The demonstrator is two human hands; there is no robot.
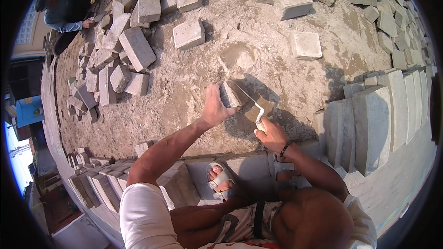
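My left hand grips a small, rough concrete paver piece, held tilted low over the sandy bed. My right hand is closed round the handle of a trowel-like tool with a cranked metal neck. Its thin edge reaches up along the right side of the piece; whether it touches the piece I cannot tell. Shadows of my hands and the tool fall on the sand just to the right.
Loose pavers pile at upper left and along the top. Leaning slabs line the right; stacked pavers lie lower left. My sandalled foot rests on a paved strip. Another person crouches at upper left.
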